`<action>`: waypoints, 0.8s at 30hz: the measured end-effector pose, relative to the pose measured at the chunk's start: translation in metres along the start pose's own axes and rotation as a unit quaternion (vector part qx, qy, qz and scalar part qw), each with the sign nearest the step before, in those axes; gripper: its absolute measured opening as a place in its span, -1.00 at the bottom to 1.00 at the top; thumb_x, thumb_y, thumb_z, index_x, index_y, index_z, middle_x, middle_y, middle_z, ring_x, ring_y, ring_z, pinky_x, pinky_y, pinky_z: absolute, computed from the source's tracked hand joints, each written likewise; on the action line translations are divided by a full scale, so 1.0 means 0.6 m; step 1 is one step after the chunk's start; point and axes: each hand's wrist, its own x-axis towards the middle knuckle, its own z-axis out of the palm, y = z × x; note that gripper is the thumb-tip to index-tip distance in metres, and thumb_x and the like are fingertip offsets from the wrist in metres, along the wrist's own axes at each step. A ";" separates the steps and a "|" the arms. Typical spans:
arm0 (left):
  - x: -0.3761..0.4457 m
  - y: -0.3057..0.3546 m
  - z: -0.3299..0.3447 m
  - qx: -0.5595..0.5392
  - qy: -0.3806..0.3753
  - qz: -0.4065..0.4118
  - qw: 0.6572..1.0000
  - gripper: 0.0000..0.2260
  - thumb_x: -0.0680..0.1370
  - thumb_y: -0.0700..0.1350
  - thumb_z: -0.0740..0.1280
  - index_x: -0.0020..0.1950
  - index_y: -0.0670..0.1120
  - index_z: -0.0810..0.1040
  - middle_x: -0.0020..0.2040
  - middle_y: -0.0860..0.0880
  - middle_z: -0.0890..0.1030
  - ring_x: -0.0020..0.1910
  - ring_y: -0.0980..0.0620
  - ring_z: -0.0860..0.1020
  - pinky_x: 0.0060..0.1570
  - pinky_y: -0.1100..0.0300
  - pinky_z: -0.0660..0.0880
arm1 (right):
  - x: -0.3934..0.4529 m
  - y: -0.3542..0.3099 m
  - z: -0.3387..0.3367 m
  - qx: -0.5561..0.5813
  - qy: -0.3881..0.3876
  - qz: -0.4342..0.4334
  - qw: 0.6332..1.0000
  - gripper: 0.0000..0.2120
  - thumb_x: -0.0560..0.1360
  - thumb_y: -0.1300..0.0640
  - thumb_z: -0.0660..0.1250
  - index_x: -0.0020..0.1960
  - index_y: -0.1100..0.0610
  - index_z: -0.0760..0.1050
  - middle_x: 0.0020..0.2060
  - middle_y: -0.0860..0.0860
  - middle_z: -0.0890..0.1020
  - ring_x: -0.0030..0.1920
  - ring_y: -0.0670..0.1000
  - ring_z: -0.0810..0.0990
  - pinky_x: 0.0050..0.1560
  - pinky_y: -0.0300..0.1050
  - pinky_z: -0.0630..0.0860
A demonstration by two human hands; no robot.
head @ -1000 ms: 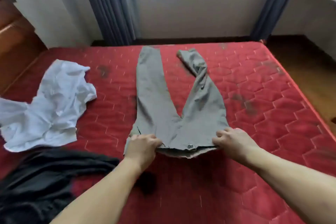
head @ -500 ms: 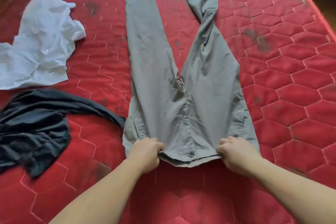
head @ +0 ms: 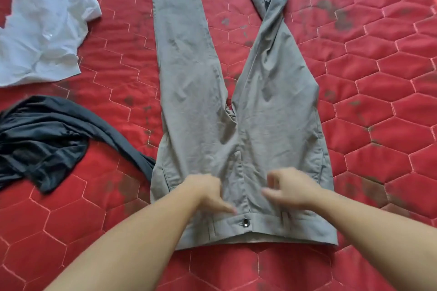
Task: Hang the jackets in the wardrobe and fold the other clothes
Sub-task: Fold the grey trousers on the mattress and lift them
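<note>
On the bed, centre: grey cotton trousers laid flat on red quilted mattress w/ hexagon stitching, waistband nearest me, legs pointing away.
Trouser legs: my left-side leg lies straight & flat; right-side leg twisted near the hem, cuff folded over on itself. Legs split in a V, red showing btwn them.
Waistband: dark metal button at the middle of the band, belt loops visible either side. Lining edge peeks out along the near edge.
Left hand: I see it resting on the fabric just above the waistband, left of the fly, thumb lying out toward the button. Fingers look curled under, motion-blurred, so can't tell if they pinch cloth or just press.
Right hand: over the fabric right of the fly, fingers loosely bent & spread, blurred; nothing visibly gripped, and I can't say if it touches the cloth.
Hands rel. to each other: near, apart, fly seam btwn them.
Far left, top: crumpled white shirt, well apart from the trousers.
Left, lower: dark navy garment bunched up, one long strip of it reaching to the trousers' left hip edge, touching or tucked just under, can't tell which.
Mattress surface: dark smudges scattered on the red.
</note>
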 end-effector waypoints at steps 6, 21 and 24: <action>0.108 0.012 -0.096 0.015 0.340 0.090 0.936 -0.67 0.57 0.04 0.17 0.32 0.06 0.44 0.34 0.05 0.47 0.36 -0.02 0.37 0.21 0.04 0.29 | 0.114 0.019 -0.048 -0.135 0.149 0.008 0.980 -0.52 0.48 -0.07 0.19 0.38 -0.05 0.27 0.36 -0.07 0.36 0.34 0.06 0.35 0.13 0.01 0.39; 0.401 -0.028 -0.344 -0.033 0.360 0.027 0.932 -0.44 0.59 0.29 -0.04 0.57 0.22 -0.06 0.61 0.08 -0.09 0.58 -0.01 -0.15 0.47 -0.18 -0.26 | 0.377 0.117 -0.187 -0.109 0.220 0.048 0.968 -0.38 0.56 -0.30 -0.10 0.56 -0.21 -0.16 0.59 0.00 -0.07 0.57 0.06 -0.16 0.47 0.22 -0.20; 0.445 -0.052 -0.388 -0.041 0.378 0.010 0.925 -0.42 0.56 0.34 -0.10 0.56 0.25 -0.10 0.61 0.11 -0.13 0.57 0.01 -0.18 0.46 -0.17 -0.30 | 0.418 0.144 -0.242 -0.125 0.263 0.009 0.957 -0.46 0.57 -0.26 -0.01 0.53 -0.18 0.10 0.53 0.01 0.19 0.53 0.06 0.10 0.45 0.14 0.01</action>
